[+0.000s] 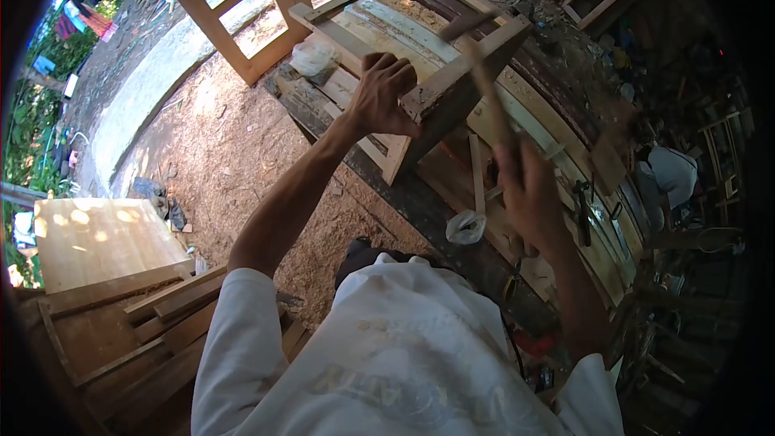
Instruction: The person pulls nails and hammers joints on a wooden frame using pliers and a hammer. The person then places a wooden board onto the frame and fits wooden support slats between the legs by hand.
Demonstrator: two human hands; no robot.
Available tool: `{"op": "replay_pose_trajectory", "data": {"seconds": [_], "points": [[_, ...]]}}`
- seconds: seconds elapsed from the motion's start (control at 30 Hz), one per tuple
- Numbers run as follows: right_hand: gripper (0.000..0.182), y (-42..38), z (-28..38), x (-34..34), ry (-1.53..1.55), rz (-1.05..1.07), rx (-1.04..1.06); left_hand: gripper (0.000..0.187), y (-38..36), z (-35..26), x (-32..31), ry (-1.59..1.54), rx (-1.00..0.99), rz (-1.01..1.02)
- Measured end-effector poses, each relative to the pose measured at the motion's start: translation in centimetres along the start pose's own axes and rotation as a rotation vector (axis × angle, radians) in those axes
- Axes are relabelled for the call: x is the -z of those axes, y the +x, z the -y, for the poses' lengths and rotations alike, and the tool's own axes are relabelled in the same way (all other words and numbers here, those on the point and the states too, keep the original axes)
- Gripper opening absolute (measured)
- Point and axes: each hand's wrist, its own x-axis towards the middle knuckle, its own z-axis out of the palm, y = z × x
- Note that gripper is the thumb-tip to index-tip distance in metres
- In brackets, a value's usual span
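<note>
My right hand (529, 190) is wrapped round the handle of a hammer (489, 85), raised over the workbench and blurred by motion. Its dark head is above the near side of a wooden frame (460, 73). My left hand (383, 101) is closed at the frame's near left corner, fingers curled and thumb pressed along the wood. Whether a nail is under the left fingers cannot be made out. The frame rests on the workbench (363, 169), tilted up at this end. A clear plastic bag (313, 58) lies beside the frame.
Another plastic bag (466, 228) and a dark clamp-like tool (583, 210) lie on the bench. A tall wooden frame (234, 12) stands at the back left. Sawdust (218, 145) covers the ground. Boards (161, 307) are stacked at left; a person (670, 173) is at far right.
</note>
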Motion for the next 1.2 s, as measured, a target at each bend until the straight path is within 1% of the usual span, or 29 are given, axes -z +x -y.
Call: {"op": "replay_pose_trajectory", "data": {"seconds": [0.07, 0.1, 0.17, 0.2, 0.23, 0.3, 0.33, 0.4, 0.43, 0.47, 0.5, 0.53, 0.6, 0.63, 0.7, 0.73, 0.77, 0.83, 0.87, 0.9, 0.97, 1.0, 1.03, 1.1, 1.13, 1.17, 1.2], "points": [[0.028, -0.1, 0.3, -0.4, 0.078, -0.189, -0.046, 0.055, -0.1, 0.0, 0.0, 0.004, 0.007, -0.006], [0.028, -0.3, -0.5, -1.2, 0.079, -0.189, -0.049, 0.055, 0.0, -0.1, 0.0, 0.007, 0.006, -0.009], [0.028, -0.4, -2.9, -2.9, -0.155, 0.077, -0.039, 0.055, -0.1, 0.1, 0.2, 0.005, 0.016, 0.012], [0.03, -0.3, -2.6, -2.5, -0.158, 0.1, -0.076, 0.055, 0.0, 0.2, 0.5, -0.001, 0.027, 0.037], [0.03, 0.2, -1.9, -1.9, -0.161, 0.095, -0.064, 0.055, 0.2, 0.5, 0.7, 0.009, 0.023, 0.029], [0.031, 0.0, -0.6, -0.7, 0.006, 0.047, -0.039, 0.054, -0.1, 0.2, 0.5, -0.006, 0.008, 0.014], [0.031, 0.1, -0.3, -0.3, 0.003, 0.045, -0.042, 0.054, 0.1, 0.1, 0.2, -0.013, -0.003, 0.0], [0.031, 0.0, 0.3, -0.2, 0.153, -0.168, -0.148, 0.055, 0.0, 0.0, 0.0, -0.016, 0.005, 0.004], [0.031, -0.2, -0.9, -1.3, 0.153, -0.166, -0.149, 0.055, 0.0, 0.1, 0.0, -0.008, 0.01, 0.005], [0.031, -0.5, -3.3, -3.3, -0.061, -0.135, 0.003, 0.055, -0.2, 0.2, 0.2, -0.005, 0.01, 0.006], [0.03, -0.5, -3.8, -3.9, -0.276, -0.108, 0.16, 0.06, -0.2, 0.3, 0.3, 0.006, 0.012, 0.031], [0.03, -0.7, -4.3, -3.6, -0.276, -0.116, 0.162, 0.065, -0.2, 0.4, 0.4, 0.014, 0.011, 0.058], [0.029, -0.2, -4.0, -2.7, -0.142, -0.052, 0.06, 0.065, 0.1, 0.9, 0.7, 0.033, 0.007, 0.049], [0.029, -0.6, -2.6, -1.9, -0.135, -0.048, 0.046, 0.065, -0.4, 0.5, 0.5, 0.024, 0.012, 0.065], [0.027, -0.4, 0.3, 0.0, 0.226, -0.092, -0.214, 0.064, -0.3, 0.3, -0.2, 0.01, 0.018, 0.074], [0.025, -0.5, -0.5, -1.4, 0.201, -0.215, -0.144, 0.064, -0.2, 0.4, -0.1, 0.013, 0.004, 0.06], [0.025, -0.7, -1.4, -2.6, 0.204, -0.213, -0.147, 0.065, -0.1, 0.5, 0.1, 0.017, -0.012, 0.047], [0.025, -0.7, -2.2, -3.9, -0.1, -0.038, 0.194, 0.065, -0.4, 0.4, 0.4, 0.034, 0.004, 0.078], [0.026, -0.7, -2.3, -3.7, -0.022, 0.002, 0.152, 0.065, -0.2, 0.6, 0.4, 0.047, 0.022, 0.101], [0.026, -0.2, -1.8, -3.2, -0.023, 0.002, 0.163, 0.065, 0.1, 0.8, 0.5, 0.056, 0.023, 0.095], [0.029, 0.1, 0.1, -1.3, -0.02, 0.052, -0.127, 0.066, -0.1, 0.6, 0.0, -0.018, 0.004, 0.054], [0.032, 0.2, 0.8, -0.1, 0.032, 0.037, -0.158, 0.068, -0.2, 0.4, 0.4, 0.029, 0.034, 0.114], [0.032, 0.0, 0.4, -0.1, 0.033, 0.043, -0.165, 0.068, -0.3, 0.3, 0.2, 0.023, 0.04, 0.119], [0.035, 0.0, -0.2, -0.6, 0.155, -0.163, -0.121, 0.069, -0.1, 0.4, 0.2, 0.004, 0.006, 0.076], [0.035, -0.2, -1.7, -1.6, 0.157, -0.164, -0.124, 0.068, -0.1, 0.4, 0.3, -0.005, 0.005, 0.057], [0.034, -0.4, -4.0, -3.1, 0.047, -0.067, -0.081, 0.068, -0.1, 0.4, 0.3, -0.006, 0.0, 0.056], [0.032, -0.2, -3.9, -3.4, -0.063, 0.028, -0.037, 0.068, -0.2, 0.4, 0.3, 0.011, 0.014, 0.081]]}}
